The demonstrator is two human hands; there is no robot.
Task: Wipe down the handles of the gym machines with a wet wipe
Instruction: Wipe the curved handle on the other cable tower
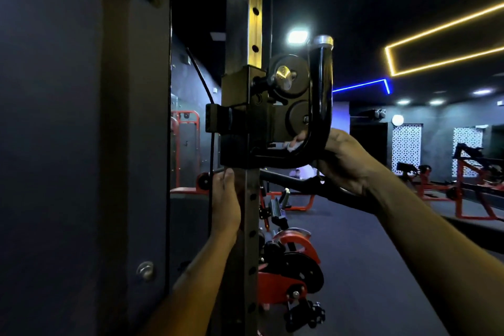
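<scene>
Far left is a dark padded panel (81,144) with two shiny bolts, filling that whole side. Next to it the left hand (225,199) rests against the perforated steel upright (246,22), fingers fairly straight and pointing up, holding nothing. On the upright sits the pulley carriage (261,109), and curving out of it is the black J-shaped handle (321,95) with a chrome end cap. The right hand (346,161) wraps around the bend, fingers curled with a pale wet wipe (293,144) mostly hidden underneath, only scraps peeking out. It's dim, so details blur. Open floor (368,254) to the right, red machines (477,183) well apart.
</scene>
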